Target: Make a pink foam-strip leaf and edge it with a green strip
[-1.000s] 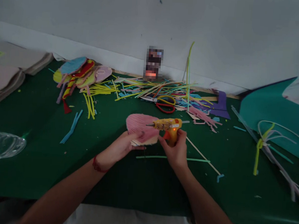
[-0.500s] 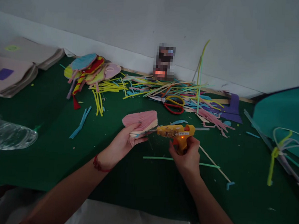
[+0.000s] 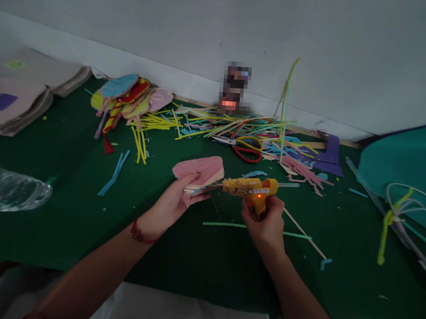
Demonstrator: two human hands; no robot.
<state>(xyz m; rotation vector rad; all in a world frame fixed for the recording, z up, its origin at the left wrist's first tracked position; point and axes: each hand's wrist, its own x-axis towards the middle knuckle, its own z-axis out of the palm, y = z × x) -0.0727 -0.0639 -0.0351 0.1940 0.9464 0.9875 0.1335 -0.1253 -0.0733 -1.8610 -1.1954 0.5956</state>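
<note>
Between the thumb and fingers of my left hand (image 3: 176, 193) is a pink craft piece (image 3: 201, 168) with ridged strips on top and a cream and blue edge. My right hand (image 3: 267, 223) is wrapped round the handle of a yellow hot glue gun (image 3: 249, 187), its small orange light lit and a clear glue stick poking out at the back. The gun's nozzle points left and reaches the piece's near right edge; whether it touches is too small to tell. Below the hands a green strip (image 3: 227, 225) lies across a thin stick (image 3: 300, 227).
Scissors (image 3: 249, 149) with yellow and red handles lie beside a heap of coloured strips (image 3: 215, 126) near the wall. Stacked fan-shaped crafts (image 3: 119, 89) sit at the back left, near thick pads (image 3: 14, 104). A plastic bottle (image 3: 19, 193) lies left; a teal panel (image 3: 404, 161) stands right.
The whole view has shifted very slightly. Both hands keep their holds, with the glue gun's nozzle still at the pink piece's edge.
</note>
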